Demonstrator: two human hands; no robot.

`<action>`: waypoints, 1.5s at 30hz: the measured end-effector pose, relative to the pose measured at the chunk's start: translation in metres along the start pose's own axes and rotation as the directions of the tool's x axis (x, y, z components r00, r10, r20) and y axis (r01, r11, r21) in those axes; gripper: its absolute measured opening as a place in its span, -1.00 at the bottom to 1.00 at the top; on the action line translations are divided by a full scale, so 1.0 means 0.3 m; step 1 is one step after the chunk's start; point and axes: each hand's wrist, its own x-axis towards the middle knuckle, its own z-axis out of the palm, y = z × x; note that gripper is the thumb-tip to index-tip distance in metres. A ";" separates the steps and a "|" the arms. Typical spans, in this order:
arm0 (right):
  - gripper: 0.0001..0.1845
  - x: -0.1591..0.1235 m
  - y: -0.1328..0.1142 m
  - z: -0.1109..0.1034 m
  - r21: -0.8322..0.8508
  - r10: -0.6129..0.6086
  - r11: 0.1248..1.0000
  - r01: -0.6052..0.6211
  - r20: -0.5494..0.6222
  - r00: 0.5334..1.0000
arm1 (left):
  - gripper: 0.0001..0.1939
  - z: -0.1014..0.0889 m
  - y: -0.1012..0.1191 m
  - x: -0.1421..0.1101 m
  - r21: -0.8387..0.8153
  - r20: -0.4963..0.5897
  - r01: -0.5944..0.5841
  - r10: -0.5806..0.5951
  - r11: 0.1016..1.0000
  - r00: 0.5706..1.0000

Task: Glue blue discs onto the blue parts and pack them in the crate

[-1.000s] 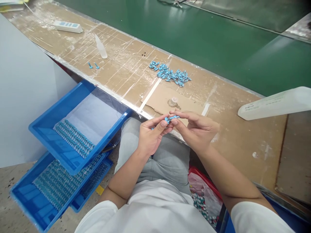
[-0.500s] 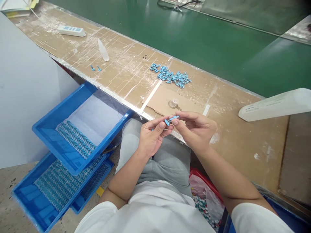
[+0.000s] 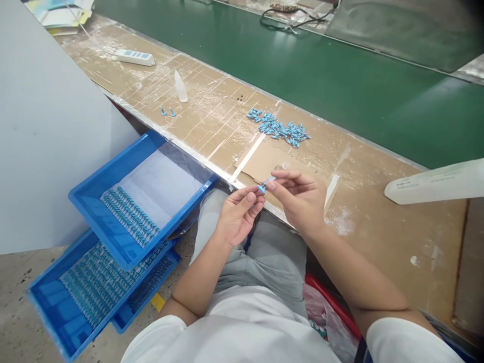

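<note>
Above the front edge of the workbench, my left hand (image 3: 241,214) pinches one end of a small blue plastic part (image 3: 261,189) between thumb and fingers. The thumb and forefinger of my right hand (image 3: 302,201) grip its other end. The part has a wider, rounded end toward my left hand and a thin stem; its exact kind is too small to make out. Beyond my hands, a loose pile of similar blue parts (image 3: 283,129) lies on the bench. A small clear cup (image 3: 282,166) sits on a cardboard sheet (image 3: 257,159), partly hidden by my right hand.
Two blue parts (image 3: 167,112) and a white squeeze bottle (image 3: 180,86) lie farther left, near a power strip (image 3: 135,57). Blue trays (image 3: 81,194) with rows of parts stand stacked at lower left. A large translucent bottle (image 3: 434,181) is at right. Behind runs a green belt (image 3: 302,65).
The camera view has turned slightly, so the bench things sit farther right and lower. My fingers have shifted a little on the blue part, and my right hand now covers more of the cup.
</note>
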 end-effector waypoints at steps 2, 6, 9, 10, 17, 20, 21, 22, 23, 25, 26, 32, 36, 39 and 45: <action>-0.70 0.062 0.014 0.050 -0.004 -0.001 1.000 0.001 -0.015 1.000 | -0.87 -0.021 0.029 0.005 -0.018 -0.065 -0.037 0.036 0.999 0.997; -0.73 0.248 0.107 0.170 -0.334 -0.140 0.929 0.158 0.078 0.987 | -0.88 -0.088 0.087 0.016 -0.087 -0.186 -0.112 0.094 0.990 0.978; -0.80 0.389 0.221 0.250 -0.677 -0.177 0.693 0.248 0.174 0.969 | -0.87 -0.144 0.131 0.011 -0.098 -0.223 -0.182 0.156 0.978 0.962; -0.79 0.427 0.258 0.271 -0.753 -0.161 0.612 0.242 0.181 0.970 | -0.87 -0.161 0.147 0.007 -0.099 -0.233 -0.201 0.173 0.975 0.957; -0.69 0.525 0.397 0.321 -0.922 -0.050 0.330 0.205 0.200 0.979 | -0.72 -0.238 0.235 -0.012 -0.158 -0.271 -0.190 0.142 0.969 0.952; -0.64 0.529 0.412 0.318 -0.920 -0.045 0.336 0.203 0.200 0.979 | -0.68 -0.249 0.247 -0.009 -0.146 -0.247 -0.185 0.145 0.972 0.958; -0.62 0.530 0.412 0.317 -0.916 -0.050 0.346 0.201 0.196 0.979 | -0.67 -0.251 0.248 -0.008 -0.142 -0.232 -0.186 0.150 0.972 0.961; -0.60 0.528 0.407 0.315 -0.912 -0.062 0.359 0.199 0.189 0.980 | -0.65 -0.251 0.248 -0.007 -0.138 -0.212 -0.185 0.154 0.973 0.965; -0.57 0.522 0.395 0.314 -0.907 -0.083 0.372 0.198 0.180 0.980 | -0.64 -0.251 0.247 -0.006 -0.136 -0.186 -0.185 0.158 0.973 0.970; -0.57 0.483 0.350 0.309 -0.887 -0.148 0.409 0.213 0.166 0.975 | -0.62 -0.249 0.245 -0.005 -0.138 -0.129 -0.185 0.168 0.973 0.977; -0.59 0.447 0.317 0.305 -0.870 -0.186 0.437 0.231 0.164 0.969 | -0.61 -0.248 0.243 -0.004 -0.143 -0.101 -0.185 0.172 0.972 0.980; -0.75 0.096 0.107 0.265 -0.554 -0.225 0.663 0.504 0.494 0.840 | -0.59 -0.235 0.227 0.006 -0.167 -0.021 -0.184 0.183 0.969 0.983; -0.77 -0.038 0.099 0.238 -0.513 -0.165 0.636 0.576 0.639 0.751 | -0.57 -0.218 0.197 0.012 -0.126 -0.006 -0.134 0.135 0.983 0.991; -0.79 -0.053 0.121 0.221 -0.505 -0.130 0.686 0.524 0.624 0.771 | -0.57 -0.208 0.166 0.014 -0.119 -0.009 -0.101 0.100 0.988 0.995; -0.70 -0.062 0.078 0.188 -0.239 0.177 0.967 -0.083 0.407 0.896 | -0.66 -0.184 0.114 -0.002 -0.102 0.033 -0.105 0.109 0.989 0.993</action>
